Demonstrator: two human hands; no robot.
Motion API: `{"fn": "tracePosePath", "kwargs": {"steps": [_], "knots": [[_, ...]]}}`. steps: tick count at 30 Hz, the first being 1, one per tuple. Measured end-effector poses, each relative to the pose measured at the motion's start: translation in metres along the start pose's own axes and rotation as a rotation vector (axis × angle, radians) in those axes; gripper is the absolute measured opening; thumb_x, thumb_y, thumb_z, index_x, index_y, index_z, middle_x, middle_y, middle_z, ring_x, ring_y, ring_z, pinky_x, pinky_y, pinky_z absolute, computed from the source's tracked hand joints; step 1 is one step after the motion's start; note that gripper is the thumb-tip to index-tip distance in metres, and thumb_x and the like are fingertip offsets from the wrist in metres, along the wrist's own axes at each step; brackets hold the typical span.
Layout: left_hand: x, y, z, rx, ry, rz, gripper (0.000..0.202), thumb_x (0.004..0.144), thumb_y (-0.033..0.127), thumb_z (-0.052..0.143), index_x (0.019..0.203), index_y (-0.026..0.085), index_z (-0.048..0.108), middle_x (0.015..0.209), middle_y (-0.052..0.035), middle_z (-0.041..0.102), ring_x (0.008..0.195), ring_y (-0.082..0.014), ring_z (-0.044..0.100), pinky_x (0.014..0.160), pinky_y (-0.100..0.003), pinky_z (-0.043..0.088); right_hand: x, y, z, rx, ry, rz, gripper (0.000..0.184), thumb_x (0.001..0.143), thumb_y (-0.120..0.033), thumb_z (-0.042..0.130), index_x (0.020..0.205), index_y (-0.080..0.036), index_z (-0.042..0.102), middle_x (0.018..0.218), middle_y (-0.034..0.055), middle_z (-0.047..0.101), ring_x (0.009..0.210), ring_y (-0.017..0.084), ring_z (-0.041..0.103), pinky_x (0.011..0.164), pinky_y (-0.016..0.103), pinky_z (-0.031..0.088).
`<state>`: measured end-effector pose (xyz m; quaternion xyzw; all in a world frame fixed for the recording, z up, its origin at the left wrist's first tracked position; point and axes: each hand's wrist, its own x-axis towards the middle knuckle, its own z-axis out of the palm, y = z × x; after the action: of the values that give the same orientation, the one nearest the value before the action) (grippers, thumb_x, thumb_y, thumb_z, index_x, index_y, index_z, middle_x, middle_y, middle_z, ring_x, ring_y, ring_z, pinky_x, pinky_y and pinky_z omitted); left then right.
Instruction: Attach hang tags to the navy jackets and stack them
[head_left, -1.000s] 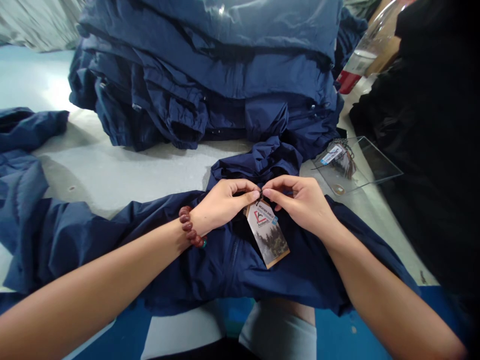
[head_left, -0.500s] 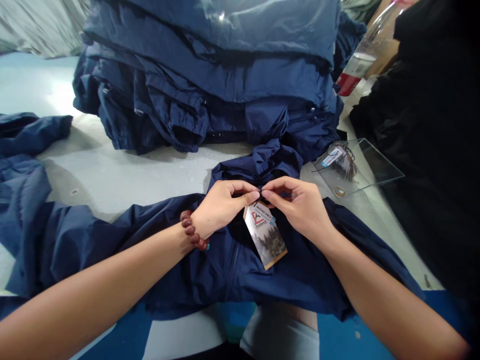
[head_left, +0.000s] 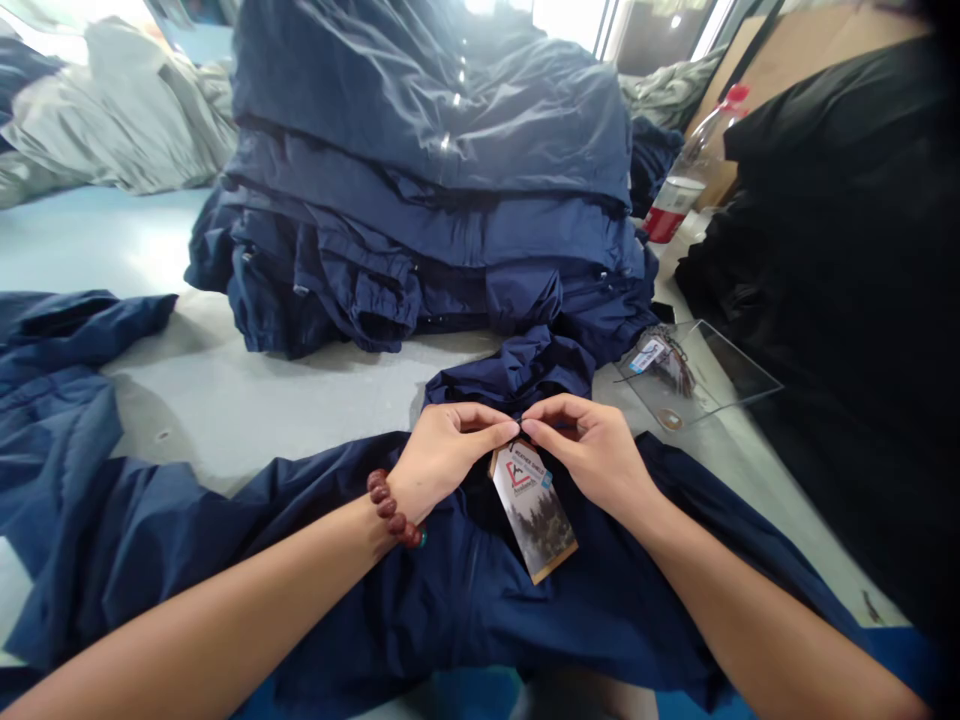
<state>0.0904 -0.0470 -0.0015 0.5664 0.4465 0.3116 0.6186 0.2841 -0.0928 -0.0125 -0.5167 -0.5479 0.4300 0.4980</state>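
Note:
A navy blue jacket point(head_left: 225, 540) lies spread across the table in front of me. My left hand point(head_left: 442, 455), with a bead bracelet on the wrist, and my right hand point(head_left: 592, 455) meet fingertip to fingertip at the jacket's collar. Both pinch the string at the top of a paper hang tag point(head_left: 534, 510), which lies on the jacket just below my fingers. The tag shows a logo and a forest picture. The string itself is too small to make out.
A tall stack of folded navy jackets point(head_left: 442, 200) stands behind. A clear plastic tray point(head_left: 731, 375) holding more tags sits at the right, beside black fabric point(head_left: 847, 300). A plastic bottle point(head_left: 686, 170) stands at the back right. Grey garments point(head_left: 112, 130) lie at the back left.
The camera has tilted up, so more of the stack and room shows. My hands stay pinched together at the tag, sitting lower in the picture.

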Motion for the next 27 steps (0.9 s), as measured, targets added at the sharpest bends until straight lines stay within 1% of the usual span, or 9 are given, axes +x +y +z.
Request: {"fn": "tracePosePath", "kwargs": {"steps": [3, 9, 14, 18, 22, 27], "knots": [[-0.001, 0.0006, 0.0001, 0.007, 0.021, 0.002, 0.026, 0.078, 0.042, 0.084, 0.087, 0.017, 0.081, 0.087, -0.006, 0.08, 0.082, -0.0187, 0.071, 0.078, -0.029, 0.054, 0.0004, 0.0003, 0.0007, -0.001, 0.006, 0.002, 0.022, 0.088, -0.043, 0.078, 0.091, -0.022, 0.078, 0.086, 0.0052, 0.076, 0.078, 0.021, 0.07, 0.071, 0.032, 0.058], [-0.0013, -0.0034, 0.0019, 0.052, -0.03, 0.062, 0.029, 0.084, 0.042, 0.08, 0.099, 0.018, 0.082, 0.09, -0.005, 0.079, 0.08, -0.0178, 0.07, 0.074, -0.028, 0.053, -0.0003, -0.0007, 0.001, -0.009, 0.028, -0.008, 0.024, 0.084, -0.044, 0.081, 0.09, -0.021, 0.078, 0.086, 0.0053, 0.077, 0.078, 0.021, 0.071, 0.072, 0.031, 0.058], [-0.0009, -0.006, 0.0052, 0.038, -0.004, 0.092, 0.03, 0.078, 0.042, 0.085, 0.095, 0.017, 0.081, 0.094, -0.0052, 0.079, 0.081, -0.0182, 0.07, 0.074, -0.028, 0.055, -0.0022, -0.0023, 0.0004, -0.053, 0.047, -0.029, 0.022, 0.086, -0.042, 0.08, 0.092, -0.021, 0.079, 0.088, 0.0053, 0.078, 0.078, 0.021, 0.071, 0.071, 0.031, 0.058], [-0.0001, -0.0069, 0.0061, 0.054, -0.014, 0.096, 0.03, 0.082, 0.044, 0.082, 0.095, 0.017, 0.081, 0.091, -0.004, 0.078, 0.079, -0.0167, 0.068, 0.071, -0.026, 0.053, -0.001, -0.001, -0.0016, -0.017, 0.031, -0.011, 0.02, 0.087, -0.039, 0.078, 0.091, -0.02, 0.08, 0.086, 0.0051, 0.078, 0.078, 0.02, 0.071, 0.072, 0.031, 0.058], [0.0005, -0.0062, 0.0048, 0.025, -0.057, 0.075, 0.033, 0.083, 0.045, 0.08, 0.101, 0.017, 0.081, 0.094, -0.0044, 0.079, 0.083, -0.0174, 0.069, 0.076, -0.027, 0.053, 0.0013, 0.0018, -0.0045, 0.059, -0.017, 0.026, 0.02, 0.087, -0.04, 0.077, 0.093, -0.02, 0.08, 0.09, 0.006, 0.078, 0.082, 0.022, 0.072, 0.076, 0.034, 0.06], [0.0014, -0.0054, 0.0024, -0.009, -0.105, 0.057, 0.036, 0.083, 0.044, 0.081, 0.108, 0.018, 0.081, 0.099, -0.0056, 0.079, 0.091, -0.0192, 0.07, 0.085, -0.03, 0.052, 0.0013, 0.0031, -0.0074, 0.087, -0.036, 0.045, 0.021, 0.087, -0.041, 0.079, 0.093, -0.021, 0.081, 0.09, 0.0057, 0.077, 0.082, 0.021, 0.071, 0.08, 0.035, 0.06]]}}
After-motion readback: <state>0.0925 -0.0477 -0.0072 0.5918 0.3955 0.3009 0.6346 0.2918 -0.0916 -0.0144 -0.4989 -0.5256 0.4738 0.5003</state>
